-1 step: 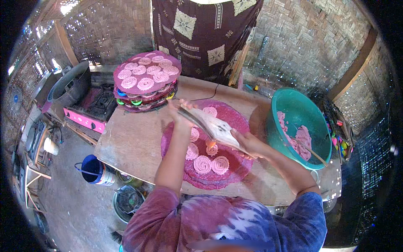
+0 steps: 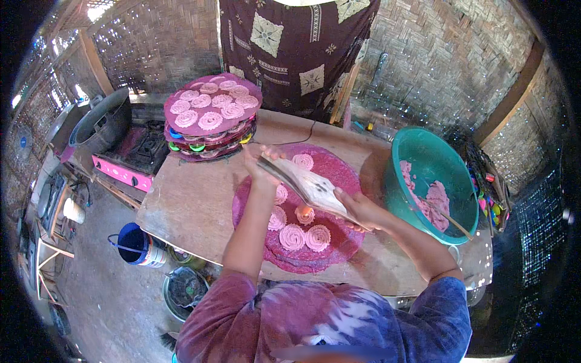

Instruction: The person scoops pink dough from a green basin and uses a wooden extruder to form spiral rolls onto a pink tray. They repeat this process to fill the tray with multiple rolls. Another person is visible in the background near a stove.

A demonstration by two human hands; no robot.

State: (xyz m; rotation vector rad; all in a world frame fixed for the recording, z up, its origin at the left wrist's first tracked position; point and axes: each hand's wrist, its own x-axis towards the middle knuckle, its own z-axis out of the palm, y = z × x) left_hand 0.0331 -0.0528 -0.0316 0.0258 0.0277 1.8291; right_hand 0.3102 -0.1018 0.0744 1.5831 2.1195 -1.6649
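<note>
Both hands grip a long, pale, hinged board press (image 2: 315, 186), held aslant above a round pink tray (image 2: 339, 160). Around its upper left end wraps my left hand (image 2: 261, 164); my right hand (image 2: 358, 212) clasps the lower right end, thumb on top. From beneath the press pokes an orange nozzle (image 2: 304, 211), over a small pink dough swirl (image 2: 305, 218). Finished-looking rosettes lie near it, among them a large swirl (image 2: 292, 236) and another rosette (image 2: 318, 238) at the near side. The press covers part of the tray.
At the back left stands a stack of round trays (image 2: 212, 130) topped with pink rosettes. A green basin (image 2: 402, 145) with pink dough (image 2: 437, 202) and a wooden stick (image 2: 457, 225) is on the right. Left are a pink stove (image 2: 121, 172) and a blue bucket (image 2: 131, 242).
The orange nozzle sits slightly lower and closer to the small swirl. Both hands keep their hold on the press, with barely any shift.
</note>
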